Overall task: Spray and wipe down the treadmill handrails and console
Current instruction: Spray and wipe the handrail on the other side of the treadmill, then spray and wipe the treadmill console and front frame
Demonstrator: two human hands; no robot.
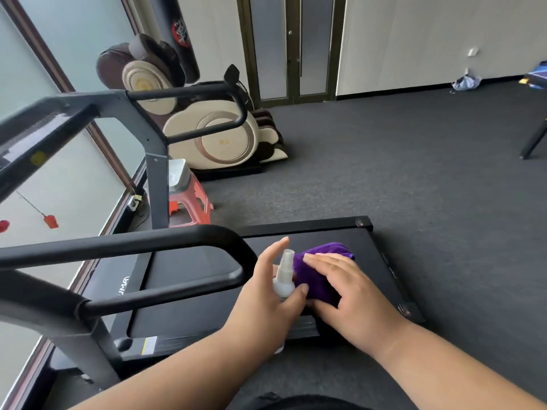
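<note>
My left hand point(268, 294) grips a small clear spray bottle point(284, 276), with the index finger raised beside the nozzle. Right next to it my right hand point(346, 288) holds a folded purple cloth point(318, 266), fingers lying over its top. Both hands are above the black treadmill belt point(189, 294). The near black handrail point(124, 242) curves just left of the left hand. The far handrail point(189, 91) and the console point(32, 131) stand at the upper left.
A brown and cream massage chair point(219, 134) and a red stool point(189, 196) stand behind the treadmill. Grey carpet point(414, 179) spreads to the right, with a table leg point(532, 140) at the far right. Windows line the left side.
</note>
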